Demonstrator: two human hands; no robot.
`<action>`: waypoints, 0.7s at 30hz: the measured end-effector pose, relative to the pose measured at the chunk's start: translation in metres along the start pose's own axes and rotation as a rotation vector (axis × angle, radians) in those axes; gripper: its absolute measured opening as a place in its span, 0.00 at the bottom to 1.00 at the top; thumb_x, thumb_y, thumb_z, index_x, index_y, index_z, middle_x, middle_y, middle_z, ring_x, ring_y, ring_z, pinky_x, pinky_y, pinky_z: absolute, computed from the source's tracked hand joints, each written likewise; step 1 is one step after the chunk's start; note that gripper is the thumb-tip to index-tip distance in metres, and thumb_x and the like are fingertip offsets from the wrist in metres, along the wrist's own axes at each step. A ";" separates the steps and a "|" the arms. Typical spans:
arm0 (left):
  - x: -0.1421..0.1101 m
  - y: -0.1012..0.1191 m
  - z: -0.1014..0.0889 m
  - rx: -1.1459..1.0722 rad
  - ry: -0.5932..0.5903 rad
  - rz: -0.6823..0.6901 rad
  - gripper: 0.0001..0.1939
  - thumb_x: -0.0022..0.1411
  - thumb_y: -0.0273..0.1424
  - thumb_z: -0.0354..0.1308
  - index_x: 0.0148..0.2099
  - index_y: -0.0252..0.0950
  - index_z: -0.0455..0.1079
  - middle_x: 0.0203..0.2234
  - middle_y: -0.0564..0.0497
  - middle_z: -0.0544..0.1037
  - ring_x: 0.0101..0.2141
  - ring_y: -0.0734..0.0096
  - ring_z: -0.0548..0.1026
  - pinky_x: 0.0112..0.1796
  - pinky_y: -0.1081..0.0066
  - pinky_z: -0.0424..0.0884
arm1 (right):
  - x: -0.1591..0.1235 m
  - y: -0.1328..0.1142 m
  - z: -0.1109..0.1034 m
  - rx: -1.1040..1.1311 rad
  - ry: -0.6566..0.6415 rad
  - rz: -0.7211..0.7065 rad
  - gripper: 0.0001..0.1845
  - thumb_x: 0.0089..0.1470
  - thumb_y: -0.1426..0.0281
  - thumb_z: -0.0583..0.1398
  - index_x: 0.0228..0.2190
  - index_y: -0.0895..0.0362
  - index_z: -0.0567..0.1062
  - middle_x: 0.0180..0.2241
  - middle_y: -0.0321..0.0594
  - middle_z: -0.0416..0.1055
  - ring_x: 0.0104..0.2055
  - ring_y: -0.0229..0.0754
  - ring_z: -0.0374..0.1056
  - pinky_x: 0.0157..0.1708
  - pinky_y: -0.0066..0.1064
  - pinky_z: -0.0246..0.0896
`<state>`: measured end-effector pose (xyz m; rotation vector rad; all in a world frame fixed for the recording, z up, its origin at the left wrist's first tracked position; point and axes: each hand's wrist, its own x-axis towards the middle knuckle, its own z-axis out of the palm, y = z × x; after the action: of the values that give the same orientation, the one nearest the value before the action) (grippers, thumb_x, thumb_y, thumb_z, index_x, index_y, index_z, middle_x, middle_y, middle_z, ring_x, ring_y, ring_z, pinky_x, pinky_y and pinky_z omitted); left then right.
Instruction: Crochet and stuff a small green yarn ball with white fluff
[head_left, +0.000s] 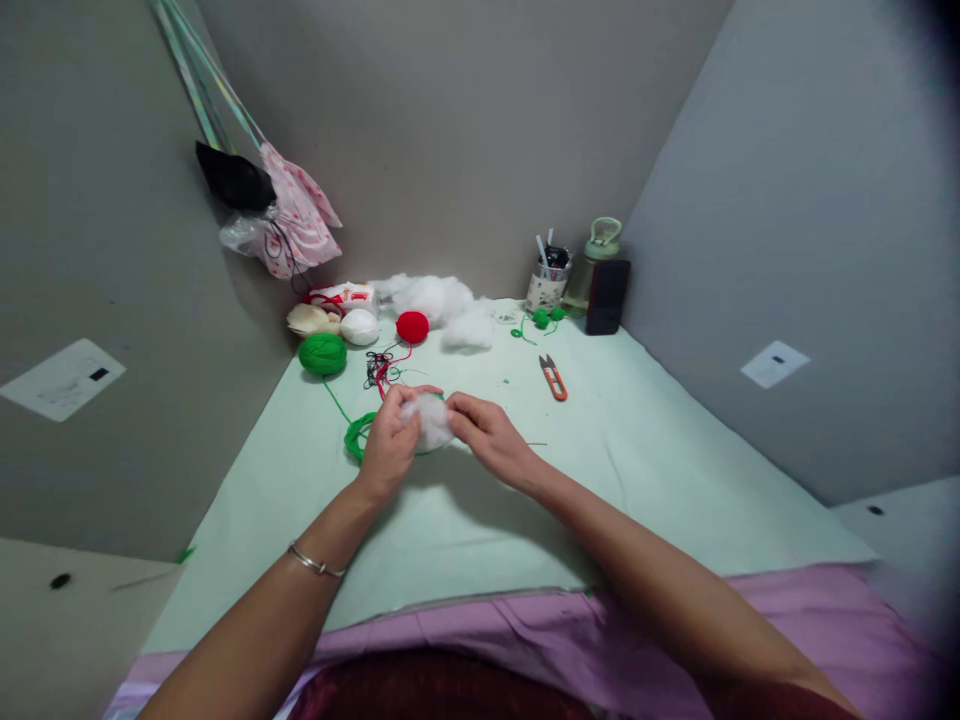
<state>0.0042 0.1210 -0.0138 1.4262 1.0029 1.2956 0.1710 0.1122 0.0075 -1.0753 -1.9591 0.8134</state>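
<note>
My left hand [392,437] and my right hand [480,425] both grip a tuft of white fibre stuffing [430,418] above the middle of the table. The fingers of each hand are closed on it from opposite sides. A little green shows at the edges of the tuft; what it belongs to is mostly hidden. Beside my left hand lie loose loops of green yarn [358,440], with a strand running back to a green yarn ball [322,354]. Beyond the hands are a red yarn ball [412,327] and a tangle of black yarn [379,370].
Orange thread snips [553,378] lie right of the hands. Along the back are a stuffing pile [431,297], a white ball [360,326], small green pieces [541,319], a pen cup [546,288], a bottle [600,250] and a dark phone [607,297]. Bags [300,210] hang at left.
</note>
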 end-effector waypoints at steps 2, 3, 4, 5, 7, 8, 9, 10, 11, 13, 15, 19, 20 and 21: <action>-0.001 0.002 0.001 0.002 0.026 0.033 0.11 0.52 0.29 0.57 0.38 0.40 0.60 0.46 0.48 0.77 0.38 0.67 0.73 0.37 0.72 0.69 | 0.001 -0.002 -0.002 0.203 -0.016 0.074 0.13 0.62 0.62 0.53 0.26 0.55 0.63 0.24 0.31 0.57 0.27 0.36 0.54 0.29 0.27 0.51; -0.001 0.002 0.002 0.009 0.047 0.050 0.11 0.51 0.28 0.57 0.37 0.40 0.60 0.45 0.48 0.77 0.40 0.66 0.73 0.39 0.72 0.68 | 0.002 -0.002 -0.001 0.262 -0.025 0.102 0.13 0.60 0.62 0.54 0.26 0.55 0.64 0.24 0.30 0.57 0.27 0.36 0.53 0.29 0.27 0.50; -0.001 0.002 0.002 0.017 0.069 0.065 0.12 0.50 0.27 0.58 0.37 0.40 0.60 0.43 0.48 0.76 0.40 0.66 0.72 0.40 0.71 0.68 | 0.003 -0.002 0.000 0.279 -0.030 0.118 0.11 0.57 0.63 0.56 0.26 0.55 0.65 0.23 0.30 0.58 0.27 0.35 0.53 0.29 0.27 0.50; -0.001 0.001 0.003 0.023 0.090 0.078 0.12 0.50 0.26 0.58 0.36 0.40 0.60 0.42 0.49 0.76 0.41 0.65 0.72 0.42 0.71 0.67 | 0.004 -0.001 0.001 0.276 -0.028 0.127 0.09 0.55 0.65 0.57 0.26 0.56 0.66 0.23 0.30 0.59 0.26 0.35 0.53 0.29 0.27 0.49; -0.001 -0.001 0.004 0.022 0.121 0.095 0.12 0.50 0.27 0.58 0.36 0.41 0.59 0.40 0.49 0.76 0.41 0.65 0.72 0.45 0.69 0.66 | 0.005 0.000 0.005 0.251 -0.008 0.135 0.06 0.51 0.68 0.57 0.25 0.56 0.66 0.22 0.29 0.59 0.26 0.35 0.53 0.28 0.27 0.48; -0.001 -0.002 0.004 0.016 0.126 0.099 0.11 0.51 0.27 0.58 0.37 0.41 0.59 0.40 0.50 0.76 0.41 0.65 0.72 0.46 0.68 0.66 | 0.005 0.001 0.007 0.242 0.004 0.139 0.06 0.49 0.69 0.58 0.24 0.55 0.65 0.21 0.28 0.59 0.25 0.34 0.52 0.28 0.27 0.48; 0.000 -0.004 0.004 0.007 0.122 0.099 0.10 0.52 0.28 0.57 0.37 0.41 0.59 0.40 0.49 0.76 0.41 0.65 0.73 0.46 0.68 0.67 | 0.006 0.002 0.008 0.239 0.015 0.145 0.06 0.48 0.69 0.58 0.24 0.55 0.65 0.21 0.28 0.58 0.25 0.34 0.52 0.27 0.27 0.47; 0.000 -0.005 0.005 -0.002 0.112 0.097 0.10 0.52 0.27 0.56 0.38 0.40 0.60 0.41 0.49 0.76 0.41 0.65 0.73 0.46 0.68 0.67 | 0.007 0.003 0.009 0.239 0.027 0.153 0.06 0.48 0.69 0.58 0.23 0.55 0.65 0.21 0.28 0.58 0.25 0.34 0.51 0.27 0.27 0.46; 0.001 -0.006 0.005 -0.011 0.097 0.093 0.10 0.53 0.27 0.56 0.38 0.40 0.61 0.43 0.49 0.77 0.42 0.65 0.73 0.45 0.68 0.67 | 0.007 0.004 0.009 0.240 0.039 0.162 0.07 0.48 0.68 0.58 0.23 0.55 0.65 0.20 0.28 0.57 0.24 0.34 0.51 0.26 0.27 0.46; 0.000 -0.008 0.005 -0.027 0.062 0.083 0.10 0.52 0.25 0.55 0.39 0.39 0.63 0.46 0.48 0.77 0.44 0.65 0.73 0.45 0.69 0.67 | 0.008 0.006 0.007 0.239 0.065 0.183 0.08 0.48 0.66 0.58 0.22 0.55 0.65 0.20 0.28 0.57 0.24 0.34 0.51 0.25 0.27 0.45; -0.001 -0.006 0.005 -0.043 0.031 0.068 0.10 0.53 0.25 0.56 0.39 0.39 0.64 0.47 0.47 0.77 0.45 0.65 0.73 0.45 0.70 0.67 | 0.008 0.008 0.006 0.228 0.092 0.202 0.09 0.47 0.66 0.58 0.21 0.55 0.65 0.19 0.28 0.57 0.23 0.33 0.50 0.24 0.27 0.45; -0.005 0.003 0.004 -0.069 -0.033 0.021 0.10 0.57 0.30 0.60 0.41 0.38 0.67 0.52 0.45 0.76 0.45 0.64 0.74 0.41 0.72 0.68 | 0.008 0.012 0.003 0.177 0.164 0.231 0.07 0.44 0.67 0.58 0.20 0.55 0.64 0.18 0.28 0.55 0.22 0.34 0.49 0.23 0.27 0.43; -0.006 0.006 0.004 -0.077 -0.051 0.008 0.10 0.57 0.31 0.62 0.42 0.38 0.68 0.53 0.45 0.76 0.45 0.64 0.73 0.40 0.72 0.68 | 0.008 0.012 0.002 0.164 0.179 0.234 0.07 0.44 0.67 0.57 0.20 0.55 0.64 0.17 0.28 0.55 0.22 0.34 0.49 0.23 0.27 0.42; -0.006 0.008 0.004 -0.089 -0.069 -0.006 0.11 0.58 0.33 0.63 0.42 0.38 0.68 0.53 0.44 0.76 0.45 0.64 0.74 0.39 0.72 0.68 | 0.008 0.013 0.002 0.152 0.191 0.235 0.07 0.43 0.67 0.57 0.19 0.55 0.64 0.17 0.28 0.55 0.22 0.34 0.49 0.23 0.27 0.42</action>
<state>0.0076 0.1125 -0.0076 1.3897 0.8925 1.2619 0.1718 0.1244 -0.0009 -1.2582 -1.6061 0.9318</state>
